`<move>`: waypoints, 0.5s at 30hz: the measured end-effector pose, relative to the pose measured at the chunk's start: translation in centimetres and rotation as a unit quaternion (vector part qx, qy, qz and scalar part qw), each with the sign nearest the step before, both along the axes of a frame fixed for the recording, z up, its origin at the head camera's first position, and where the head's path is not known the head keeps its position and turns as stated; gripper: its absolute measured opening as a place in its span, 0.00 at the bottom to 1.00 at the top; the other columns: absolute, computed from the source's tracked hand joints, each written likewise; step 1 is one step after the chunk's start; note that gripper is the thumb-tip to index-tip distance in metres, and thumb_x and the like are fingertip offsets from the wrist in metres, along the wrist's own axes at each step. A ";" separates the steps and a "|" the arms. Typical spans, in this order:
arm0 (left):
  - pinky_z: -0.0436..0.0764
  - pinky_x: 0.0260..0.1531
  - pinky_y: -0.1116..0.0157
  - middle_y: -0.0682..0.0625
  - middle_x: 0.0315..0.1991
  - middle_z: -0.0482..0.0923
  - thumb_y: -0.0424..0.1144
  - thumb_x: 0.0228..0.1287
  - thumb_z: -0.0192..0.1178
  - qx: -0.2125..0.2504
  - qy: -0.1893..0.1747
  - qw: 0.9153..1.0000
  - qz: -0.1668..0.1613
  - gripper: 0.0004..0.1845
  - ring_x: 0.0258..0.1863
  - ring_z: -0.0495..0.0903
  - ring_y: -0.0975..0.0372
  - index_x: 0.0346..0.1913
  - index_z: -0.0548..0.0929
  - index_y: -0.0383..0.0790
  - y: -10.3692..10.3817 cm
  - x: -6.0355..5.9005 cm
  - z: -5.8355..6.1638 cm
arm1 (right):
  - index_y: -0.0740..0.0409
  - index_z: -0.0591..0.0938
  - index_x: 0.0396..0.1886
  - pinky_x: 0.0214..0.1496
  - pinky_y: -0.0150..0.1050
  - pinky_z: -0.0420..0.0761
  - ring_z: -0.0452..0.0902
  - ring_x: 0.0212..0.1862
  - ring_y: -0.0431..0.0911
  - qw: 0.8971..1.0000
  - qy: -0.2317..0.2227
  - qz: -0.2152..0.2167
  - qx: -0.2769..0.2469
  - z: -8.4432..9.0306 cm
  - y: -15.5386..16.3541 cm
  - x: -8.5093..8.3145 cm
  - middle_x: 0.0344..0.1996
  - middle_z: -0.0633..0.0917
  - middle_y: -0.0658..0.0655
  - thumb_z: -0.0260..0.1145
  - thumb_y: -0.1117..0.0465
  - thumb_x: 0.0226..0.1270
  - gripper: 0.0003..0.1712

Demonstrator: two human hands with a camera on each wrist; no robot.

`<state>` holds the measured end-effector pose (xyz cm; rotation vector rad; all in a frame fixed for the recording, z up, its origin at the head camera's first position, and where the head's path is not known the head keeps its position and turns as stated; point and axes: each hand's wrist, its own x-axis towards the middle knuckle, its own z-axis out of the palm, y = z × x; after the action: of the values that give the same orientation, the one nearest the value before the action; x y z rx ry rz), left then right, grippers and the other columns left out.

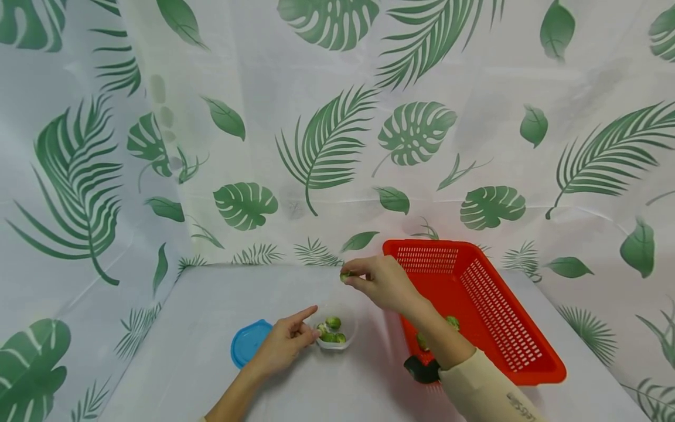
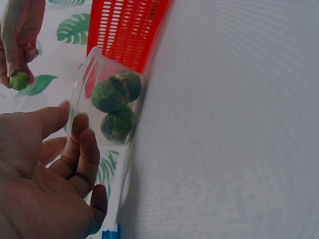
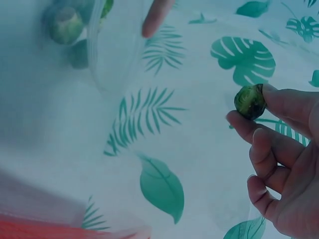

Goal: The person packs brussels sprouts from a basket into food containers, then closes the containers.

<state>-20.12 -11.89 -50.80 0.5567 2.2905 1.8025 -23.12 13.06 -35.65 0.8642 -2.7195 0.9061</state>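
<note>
White tabletop (image 1: 211, 328), leaf-print sheeting (image 1: 327, 135) hung behind and to both sides. Clear container (image 1: 337, 334) at centre, three sprouts inside. Right hand (image 1: 382, 283) raised above container, thumb and forefinger pinching one Brussels sprout (image 1: 345, 276). Left hand (image 1: 285, 343) resting just left of container, fingers loosely curled, forefinger extended, gripping nothing; touching the rim or not, cannot tell. Blue lid (image 1: 249, 341) flat, further left of container. Red basket (image 1: 474, 305) right of container, two more sprouts within.
</note>
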 end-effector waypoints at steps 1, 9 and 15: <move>0.79 0.33 0.70 0.37 0.35 0.83 0.39 0.76 0.64 -0.002 0.000 1.000 0.001 0.33 0.30 0.77 0.66 0.78 0.67 0.34 0.0 0.0 0.0 | 0.45 0.92 0.47 0.33 0.33 0.82 0.81 0.35 0.39 1.000 0.000 0.001 0.000 -0.1 -0.1 0.0 0.40 0.92 0.46 0.74 0.60 0.70 0.09; 0.78 0.31 0.72 0.41 0.35 0.84 0.40 0.76 0.64 -0.008 -0.004 1.000 0.004 0.33 0.29 0.76 0.67 0.78 0.67 0.35 0.1 0.0 0.2 | 0.45 0.92 0.47 0.34 0.33 0.82 0.83 0.37 0.39 1.000 0.000 -0.001 0.008 -0.3 -0.5 0.3 0.40 0.92 0.46 0.74 0.59 0.70 0.09; 0.78 0.32 0.71 0.38 0.35 0.84 0.39 0.75 0.64 -0.001 -0.003 1.000 0.002 0.33 0.29 0.77 0.67 0.78 0.67 0.34 0.0 0.0 0.1 | 0.45 0.92 0.47 0.33 0.33 0.81 0.80 0.35 0.39 1.000 0.006 0.002 0.010 -0.7 -0.9 0.6 0.40 0.92 0.45 0.74 0.60 0.69 0.09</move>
<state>-20.12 -11.85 -50.71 0.5445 2.2916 1.8004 -22.50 12.19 -36.34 0.8749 -2.7225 0.8734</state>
